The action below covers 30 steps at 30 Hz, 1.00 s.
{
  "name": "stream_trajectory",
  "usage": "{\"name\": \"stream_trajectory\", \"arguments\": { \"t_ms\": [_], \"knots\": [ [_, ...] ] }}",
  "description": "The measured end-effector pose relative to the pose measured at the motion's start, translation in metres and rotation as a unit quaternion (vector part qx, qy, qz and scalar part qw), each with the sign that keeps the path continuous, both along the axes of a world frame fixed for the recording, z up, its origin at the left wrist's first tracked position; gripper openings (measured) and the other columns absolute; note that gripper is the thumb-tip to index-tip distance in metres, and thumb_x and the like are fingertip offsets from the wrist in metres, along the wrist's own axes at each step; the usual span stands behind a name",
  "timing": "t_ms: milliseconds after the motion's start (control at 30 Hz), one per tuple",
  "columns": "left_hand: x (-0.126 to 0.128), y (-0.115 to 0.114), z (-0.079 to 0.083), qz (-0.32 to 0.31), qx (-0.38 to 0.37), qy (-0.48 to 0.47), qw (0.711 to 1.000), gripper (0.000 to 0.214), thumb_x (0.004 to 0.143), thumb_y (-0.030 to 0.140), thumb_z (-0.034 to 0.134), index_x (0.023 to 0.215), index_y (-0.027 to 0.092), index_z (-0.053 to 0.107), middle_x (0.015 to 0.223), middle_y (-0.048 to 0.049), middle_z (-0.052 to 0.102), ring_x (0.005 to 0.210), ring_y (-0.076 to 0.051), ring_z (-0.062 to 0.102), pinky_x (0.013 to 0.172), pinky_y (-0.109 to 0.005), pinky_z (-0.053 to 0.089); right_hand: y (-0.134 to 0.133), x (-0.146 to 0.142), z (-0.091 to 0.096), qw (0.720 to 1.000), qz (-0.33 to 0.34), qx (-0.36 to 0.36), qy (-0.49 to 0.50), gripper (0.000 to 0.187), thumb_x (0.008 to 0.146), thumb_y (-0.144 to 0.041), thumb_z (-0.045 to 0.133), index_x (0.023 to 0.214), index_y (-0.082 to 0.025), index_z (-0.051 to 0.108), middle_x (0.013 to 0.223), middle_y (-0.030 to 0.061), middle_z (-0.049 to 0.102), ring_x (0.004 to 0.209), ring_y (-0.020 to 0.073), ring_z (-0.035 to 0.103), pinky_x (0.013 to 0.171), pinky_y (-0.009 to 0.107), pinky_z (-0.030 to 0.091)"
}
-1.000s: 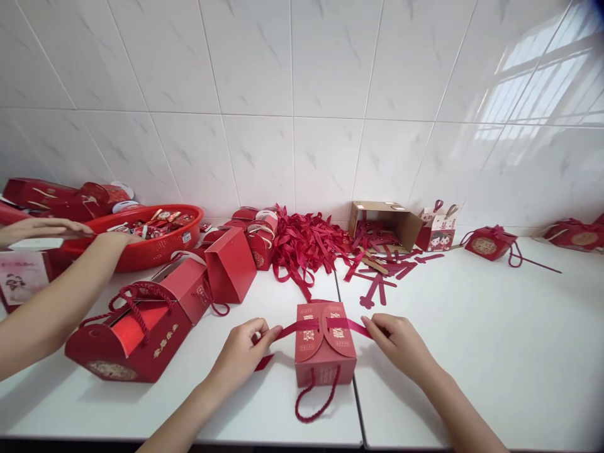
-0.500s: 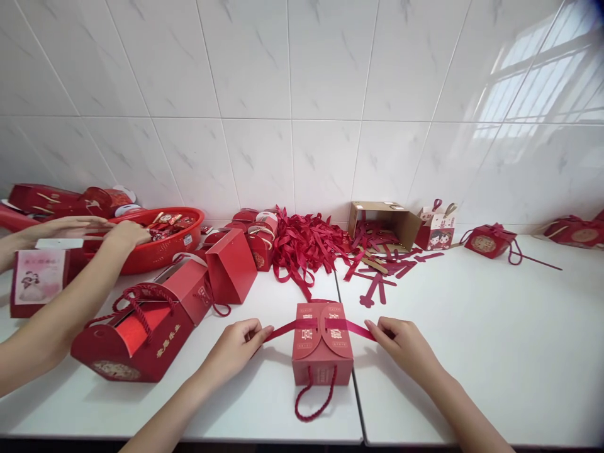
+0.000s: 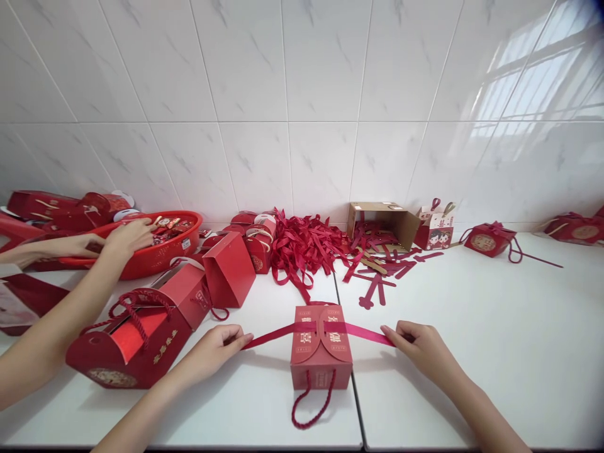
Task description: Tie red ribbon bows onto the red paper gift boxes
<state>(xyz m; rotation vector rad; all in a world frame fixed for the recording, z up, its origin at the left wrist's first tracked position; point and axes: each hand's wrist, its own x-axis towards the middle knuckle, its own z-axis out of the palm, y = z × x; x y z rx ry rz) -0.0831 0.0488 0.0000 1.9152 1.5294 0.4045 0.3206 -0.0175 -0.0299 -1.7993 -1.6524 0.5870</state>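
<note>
Near the front of the white table stands a red gift box (image 3: 321, 371) with gold lettering and two overlapping rounded flaps on top. A red ribbon (image 3: 278, 332) runs through the slots in those flaps. Left of the box, my left hand (image 3: 219, 346) pinches one end of the ribbon. On the right, my right hand (image 3: 415, 343) pinches the other end between thumb and fingers. Both ends are stretched outward, slightly above the tabletop. A twisted rope handle (image 3: 315, 426) hangs from the box's near side and lies on the table.
A pile of red ribbons (image 3: 306, 242) lies behind the box, beside a cardboard box (image 3: 401, 223) of dark red strips. At left, another person's hands (image 3: 127, 236) are at a red basket (image 3: 151, 257) of sweets, near a larger red box (image 3: 127, 352). A tied box (image 3: 488, 241) stands right.
My hands have moved apart, drawing the ribbon ends farther out on both sides of the box. The other person's hands have shifted at the basket, and the box under their arm has tipped.
</note>
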Motion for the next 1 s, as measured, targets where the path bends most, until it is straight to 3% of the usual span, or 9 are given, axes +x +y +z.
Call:
{"name": "stream_trajectory", "arguments": {
  "t_ms": [267,500,833,1000],
  "knots": [
    [-0.010,0.006,0.007,0.001,0.013,-0.002,1.000,0.040,0.078,0.056,0.046,0.062,0.019,0.044,0.064,0.0032,0.041,0.064,-0.016,0.041,0.059,-0.025,0.032,0.002,0.002,0.003,1.000,-0.002,0.013,0.020,0.050,0.083,-0.058,0.047,0.055,-0.021,0.028,0.052,-0.0048,0.032,0.053,0.0110,0.024,0.049,0.025,0.022],
    [-0.013,0.011,-0.002,-0.002,0.010,-0.003,1.000,0.042,0.079,0.058,0.045,0.063,0.019,0.042,0.064,0.0032,0.039,0.064,-0.015,0.039,0.059,-0.025,0.031,0.004,0.000,0.001,1.000,-0.006,-0.010,0.025,0.051,0.082,-0.060,0.047,0.054,-0.021,0.029,0.053,-0.0049,0.030,0.053,0.0111,0.024,0.051,0.026,0.022],
    [-0.027,0.019,0.005,0.020,0.009,-0.091,0.996,0.046,0.078,0.061,0.049,0.063,0.018,0.043,0.066,0.0034,0.039,0.065,-0.015,0.039,0.060,-0.024,0.032,0.003,0.005,0.023,0.997,-0.042,0.031,0.057,0.052,0.079,-0.060,0.049,0.056,-0.021,0.025,0.055,-0.0048,0.022,0.055,0.0112,0.019,0.050,0.026,0.019],
    [-0.018,0.016,0.007,0.016,0.014,-0.104,0.994,0.040,0.077,0.056,0.054,0.067,0.018,0.047,0.061,0.0058,0.033,0.058,-0.012,0.032,0.055,-0.022,0.027,0.001,0.006,0.013,0.997,-0.054,0.044,0.027,0.053,0.078,-0.061,0.050,0.055,-0.021,0.025,0.054,-0.0047,0.023,0.054,0.0112,0.019,0.049,0.025,0.019]
  ]
}}
